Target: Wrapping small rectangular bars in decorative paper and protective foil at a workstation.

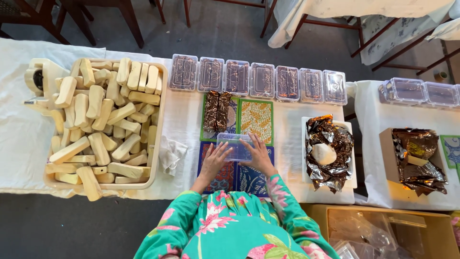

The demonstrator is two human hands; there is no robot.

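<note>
White-clothed surface [187,120] across mid-frame, dark floor and chair legs above. Both hands at centre on a clear rectangular plastic box [235,146], apparently empty: left hand [214,160] flat against its left side, right hand [259,154] flat on its right, fingers spread, pressing rather than clamped. Seemingly partway through: seven clear lidded boxes of brown foil-wrapped bars [261,80] lined up above, two loose foil-wrapped bars [217,111] just above the box; large cream tray of pale wooden-looking blocks [103,120] at left, still unwrapped. Patterned green and blue cards [256,115] under and beyond the box. Crumpled bronze foil sheets [328,151] at right.
</note>
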